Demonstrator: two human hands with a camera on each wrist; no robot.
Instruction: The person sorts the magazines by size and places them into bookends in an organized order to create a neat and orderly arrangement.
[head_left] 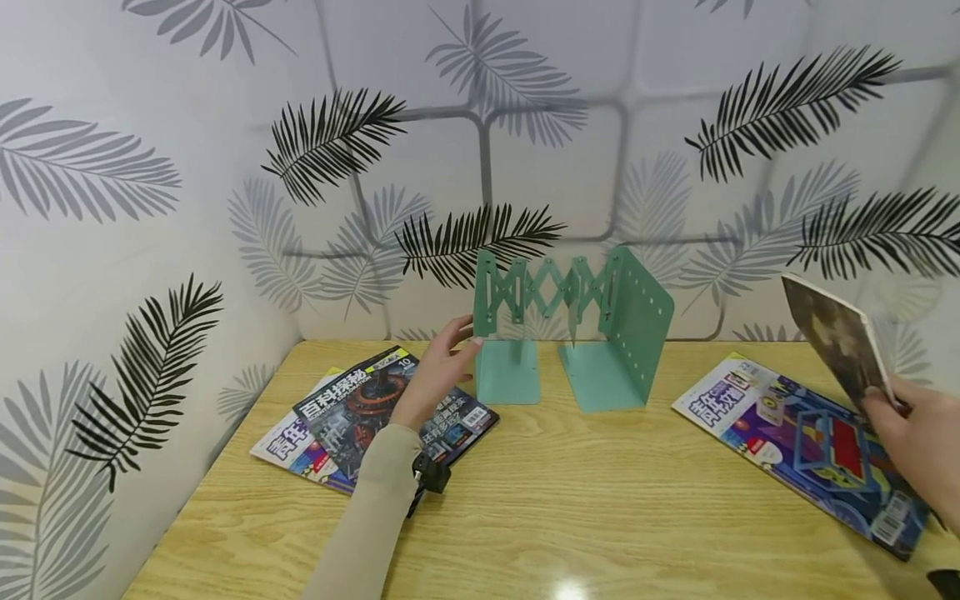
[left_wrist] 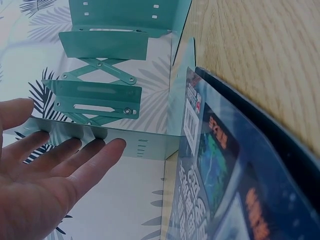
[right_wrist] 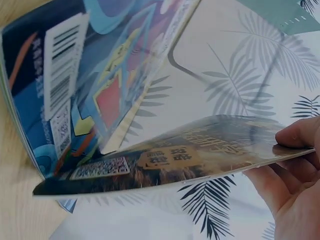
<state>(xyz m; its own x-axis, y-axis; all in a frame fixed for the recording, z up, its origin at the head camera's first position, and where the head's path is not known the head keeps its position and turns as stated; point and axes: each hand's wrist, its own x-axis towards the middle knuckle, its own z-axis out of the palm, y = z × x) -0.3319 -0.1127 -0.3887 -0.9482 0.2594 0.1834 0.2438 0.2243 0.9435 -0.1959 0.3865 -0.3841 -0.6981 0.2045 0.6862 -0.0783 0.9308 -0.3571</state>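
Note:
A green expandable metal bookend (head_left: 633,333) stands on the table with its two end plates drawn apart. My left hand (head_left: 438,371) is at its left end plate, fingers loosely extended along the outer face and thumb apart, as the left wrist view shows; whether the fingertips press the plate I cannot tell. On the right, my right hand (head_left: 918,442) pinches a dark-covered magazine (head_left: 836,337) between thumb and fingers. That magazine is raised and tilted above a purple and blue magazine (head_left: 787,442) lying on the table. In the right wrist view, the held magazine (right_wrist: 200,152) bends slightly.
To the left, a dark magazine (head_left: 367,400) overlaps another magazine (head_left: 288,442), partly under my left forearm. The wooden table (head_left: 570,500) meets a wall (head_left: 555,183) with a leaf pattern, close behind the bookend.

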